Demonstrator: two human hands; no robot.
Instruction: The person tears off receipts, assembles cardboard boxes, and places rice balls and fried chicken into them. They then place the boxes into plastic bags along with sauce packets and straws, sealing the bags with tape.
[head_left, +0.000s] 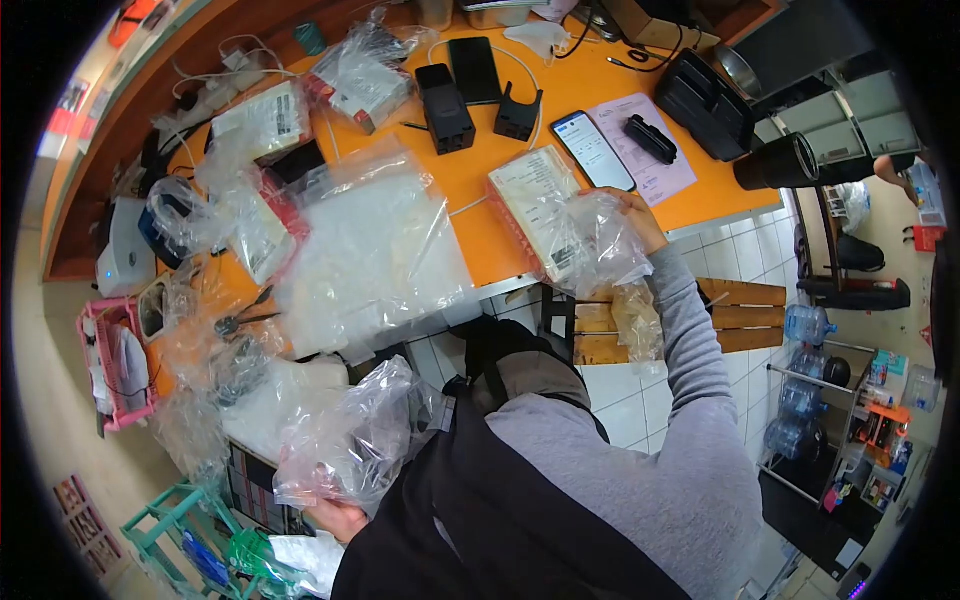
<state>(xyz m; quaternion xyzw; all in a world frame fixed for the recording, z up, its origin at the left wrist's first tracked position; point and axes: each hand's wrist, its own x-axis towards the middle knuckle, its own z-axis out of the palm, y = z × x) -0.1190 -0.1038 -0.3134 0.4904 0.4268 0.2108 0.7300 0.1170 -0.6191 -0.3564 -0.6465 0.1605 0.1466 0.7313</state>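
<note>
My left hand, low at the left, grips the edge of a crumpled clear plastic bag. Across the desk, my right hand lies at the side of a white and red box with loose clear plastic around it. Its fingers are bent over the plastic, close to the lower end of a lit phone; the plastic partly hides the grip. Between my hands, a stack of flat clear plastic bags covers the desk's front edge.
More plastic-wrapped boxes crowd the left of the orange desk. Black devices, a pink paper and a dark tumbler stand farther back. A wooden bench is at the right, a green plastic rack at lower left.
</note>
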